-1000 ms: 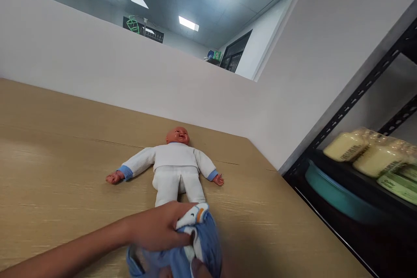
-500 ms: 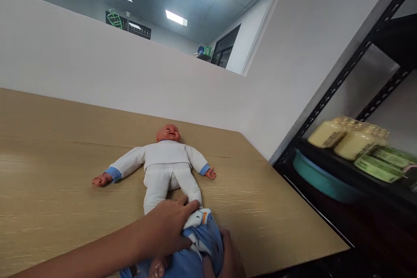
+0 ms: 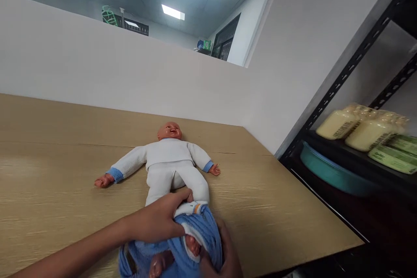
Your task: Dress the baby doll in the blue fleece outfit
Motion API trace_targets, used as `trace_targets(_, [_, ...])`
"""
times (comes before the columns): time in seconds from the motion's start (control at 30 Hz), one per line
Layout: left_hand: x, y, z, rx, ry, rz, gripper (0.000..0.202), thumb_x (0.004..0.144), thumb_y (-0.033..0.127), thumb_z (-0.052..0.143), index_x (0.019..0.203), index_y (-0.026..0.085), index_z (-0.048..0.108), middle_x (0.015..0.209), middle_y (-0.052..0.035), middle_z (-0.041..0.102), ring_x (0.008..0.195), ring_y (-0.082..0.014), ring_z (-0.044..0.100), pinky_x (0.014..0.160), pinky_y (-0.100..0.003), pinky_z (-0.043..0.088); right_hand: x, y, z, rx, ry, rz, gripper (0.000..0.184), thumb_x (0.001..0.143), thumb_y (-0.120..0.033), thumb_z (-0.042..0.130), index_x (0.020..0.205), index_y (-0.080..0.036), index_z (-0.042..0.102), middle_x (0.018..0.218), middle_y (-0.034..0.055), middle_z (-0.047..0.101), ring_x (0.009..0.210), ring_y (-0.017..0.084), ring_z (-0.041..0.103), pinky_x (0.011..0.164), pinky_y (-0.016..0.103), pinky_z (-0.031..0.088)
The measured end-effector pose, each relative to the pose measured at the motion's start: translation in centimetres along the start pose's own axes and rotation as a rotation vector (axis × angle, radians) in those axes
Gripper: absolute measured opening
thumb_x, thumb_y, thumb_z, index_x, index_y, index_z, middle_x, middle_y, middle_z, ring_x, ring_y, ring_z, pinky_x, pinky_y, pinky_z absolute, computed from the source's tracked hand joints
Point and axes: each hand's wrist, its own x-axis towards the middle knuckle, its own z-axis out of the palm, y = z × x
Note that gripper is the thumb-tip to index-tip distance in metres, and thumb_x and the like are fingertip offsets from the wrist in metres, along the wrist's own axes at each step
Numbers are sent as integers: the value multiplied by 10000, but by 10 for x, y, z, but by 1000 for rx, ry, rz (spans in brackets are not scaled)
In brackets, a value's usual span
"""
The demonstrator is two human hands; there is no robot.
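Note:
A baby doll [image 3: 169, 160] in a white suit with blue cuffs lies on its back on the wooden table [image 3: 48, 173], arms spread and head away from me. A bunched blue garment [image 3: 198, 234] with a white and orange edge covers its lower legs, and both bare feet poke out of the cloth. My left hand [image 3: 156, 221] is closed on the garment's upper edge at the doll's left leg. My right hand [image 3: 224, 252] grips the garment's right side from below, only partly in view.
A white partition wall runs behind the table. At the right stands a black metal shelf rack [image 3: 345, 82] carrying pale yellow jars [image 3: 355, 126], green packets [image 3: 394, 156] and a teal round dish [image 3: 329, 173]. The table's front right edge lies near my right hand.
The blue garment has slid further up the doll's legs and its feet now show through the cloth. Both hands moved with it; the view shifted slightly.

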Motion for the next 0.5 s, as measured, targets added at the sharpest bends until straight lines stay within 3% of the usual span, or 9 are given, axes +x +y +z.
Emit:
trace_targets(0.1, [-2,1,-4,-49,8,-20,387,712,272,689,1078,230,572,1042,7,645,1019,-266,627,921,-343,515,12,-10,1,70,-13,-179,465,847,-328,712,1287,-228,600,1220,112,702,1125,322,680,1010,418,576])
trace_targets(0.17, [-2,-1,-6,-70,21,-6,458,688,278,692,1131,224,587,1134,-30,675,1129,-318,625,1018,-386,498,22,-19,-4,97,-2,-234,505,875,-302,671,1362,-235,557,1322,106,678,1196,295,665,1045,388,549])
trace_targets(0.27, [-4,-8,-5,-58,46,-7,543,700,292,685,1230,213,597,1273,-86,681,1278,-375,585,1141,-441,434,39,-31,-14,68,-55,-273,412,904,-253,605,1314,-235,640,1299,88,708,1217,282,657,1067,366,522])
trace_targets(0.33, [-6,-11,-3,2,100,-56,655,725,330,694,1351,200,552,1407,-136,634,1362,-410,531,1195,-494,385,52,-34,-21,6,-118,-284,237,922,-268,605,1124,-217,718,1086,72,746,1053,270,682,971,349,545])
trace_targets(0.4, [-9,-12,-2,67,158,-85,739,712,348,704,1407,181,514,1472,-173,587,1390,-437,495,1204,-531,370,66,-35,-27,-25,-209,-267,185,941,-308,619,1048,-205,729,971,57,737,936,257,670,883,343,553])
trace_targets(0.5, [-10,-8,-2,137,221,-61,620,673,318,696,1264,174,582,1349,-163,628,1302,-428,536,1154,-533,419,88,-37,-33,3,-389,-270,226,960,-361,642,1078,-187,725,982,50,724,928,248,656,871,348,544])
